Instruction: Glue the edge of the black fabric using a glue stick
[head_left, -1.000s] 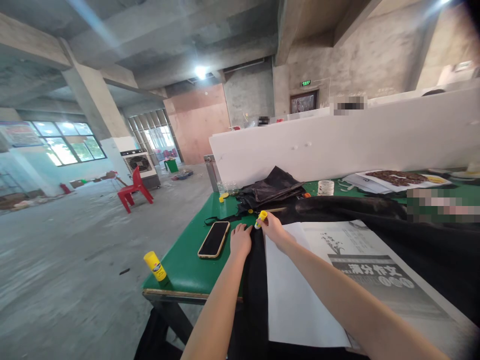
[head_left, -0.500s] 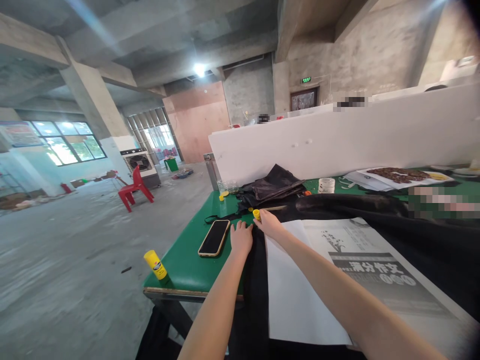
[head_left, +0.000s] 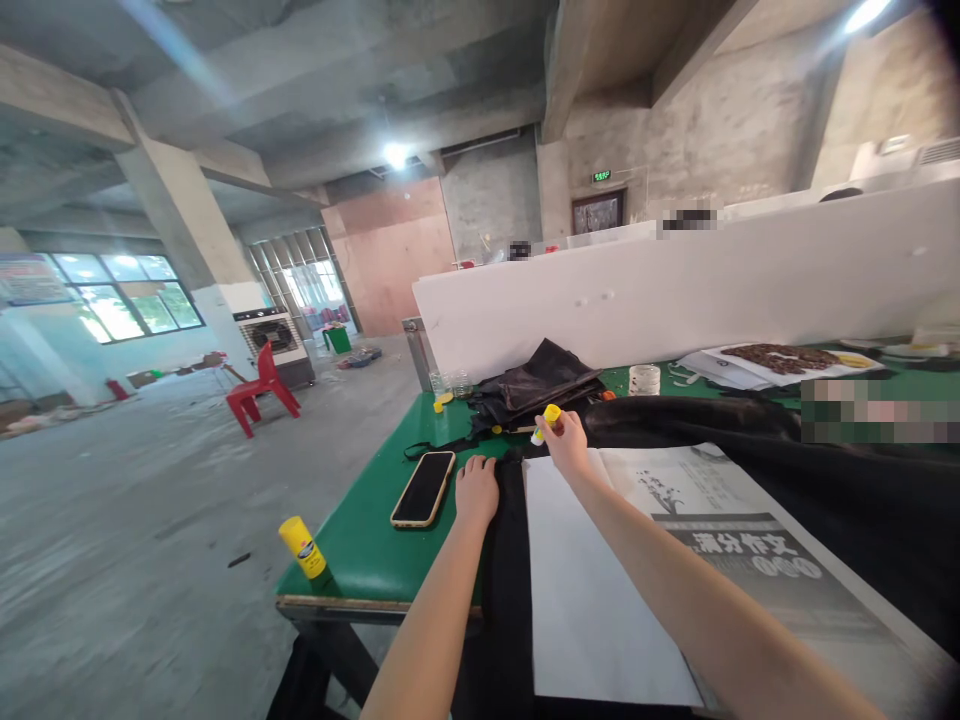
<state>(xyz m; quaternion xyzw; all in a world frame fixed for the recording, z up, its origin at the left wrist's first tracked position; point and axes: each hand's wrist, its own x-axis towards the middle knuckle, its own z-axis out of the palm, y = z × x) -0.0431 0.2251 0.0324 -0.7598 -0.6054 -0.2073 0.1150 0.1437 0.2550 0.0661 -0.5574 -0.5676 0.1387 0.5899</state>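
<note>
My right hand (head_left: 568, 442) pinches a small yellow and white cap-like piece (head_left: 550, 414) above the top left corner of a white sheet (head_left: 577, 580). Flat on the green table (head_left: 352, 540), beside the edge of black cloth, lies my left hand (head_left: 477, 490) with its fingers spread a little. Just left of it is a phone (head_left: 424, 489) with a dark screen. A yellow glue stick (head_left: 303, 547) stands at the table's near left corner. Printed paper (head_left: 750, 560) lies under my right forearm, to the right of the white sheet.
Behind the hands lie crumpled black cloth (head_left: 536, 375), clear jars (head_left: 644, 380) and yellow caps. A white panel (head_left: 675, 280) crosses the far side. Papers bearing brown pieces (head_left: 787, 358) are at the right. A red chair (head_left: 262, 389) stands on the floor.
My right hand has lifted and moved right with the yellow piece, showing its white part. My left hand stays beside the phone. The view has shifted slightly.
</note>
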